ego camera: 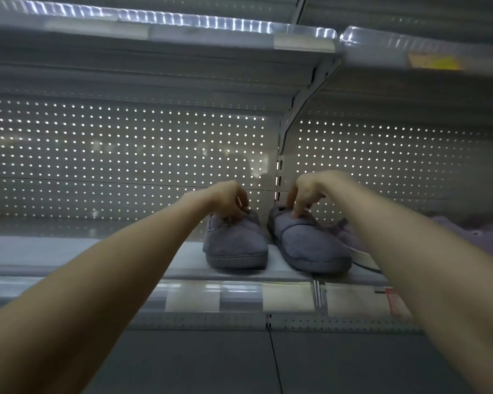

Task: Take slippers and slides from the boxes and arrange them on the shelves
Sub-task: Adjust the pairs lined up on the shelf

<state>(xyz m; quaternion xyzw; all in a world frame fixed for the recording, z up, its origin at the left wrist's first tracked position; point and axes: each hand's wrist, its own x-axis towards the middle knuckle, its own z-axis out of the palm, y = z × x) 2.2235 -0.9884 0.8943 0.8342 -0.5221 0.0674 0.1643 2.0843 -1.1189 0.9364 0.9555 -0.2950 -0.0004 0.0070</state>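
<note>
Left hand (pixel 229 199) is bent down at the wrist, and its curled fingers pinch the back rim of the left grey fleece slipper (pixel 236 243), which has a rounded toe and a darker sole. Right hand (pixel 306 191) holds the right grey fleece slipper (pixel 305 245) in the same way: thumb and fingers grip the rim of the opening, and one finger points down onto the upper. Both slippers stand flat on the pale metal shelf (pixel 97 251), near its front edge, toes toward the person, with a narrow gap between them. The right one is turned a little to the side, so the pair is not quite parallel.

Behind them is the white perforated back panel (pixel 125 155), and above is a second metal shelf (pixel 154 32). Just beside the right slipper, partly hidden by the right forearm, lie pale lilac fluffy slippers (pixel 349 236); more lilac material lies further right, but it is blurred. Paper price labels (pixel 288 297) sit in the strip under the shelf edge.

As I judge it, this pair is being set down and straightened, and the step is nearly finished: only letting go, and perhaps a small turn of the right slipper, is left. Of the whole task I see only this pair and the lilac ones arranged. No boxes are in view, so I cannot tell how much remains.
</note>
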